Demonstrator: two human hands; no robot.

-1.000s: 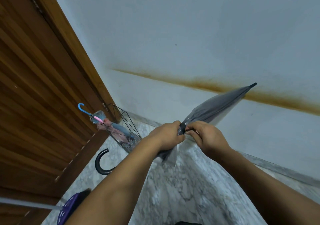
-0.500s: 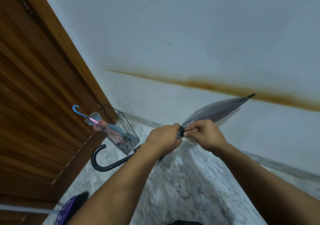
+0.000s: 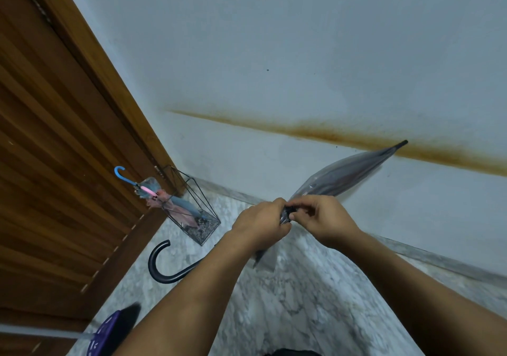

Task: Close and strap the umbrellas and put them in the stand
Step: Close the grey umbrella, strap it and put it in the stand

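Left hand [image 3: 260, 225] grips the furled translucent grey umbrella [image 3: 343, 176] mid-length, right hand [image 3: 321, 218] pinches its black strap [image 3: 288, 214] between fingertips; canopy runs up-right beyond the fingers, crook handle [image 3: 162, 265] down-left.

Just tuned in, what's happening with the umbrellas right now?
A person holds a folded clear umbrella in mid-air. The left hand grips the gathered canopy while the right hand pinches the black strap at it; whether it is fastened cannot be told. The wire stand by the door already holds a blue-handled umbrella. A purple umbrella shows at the lower left.
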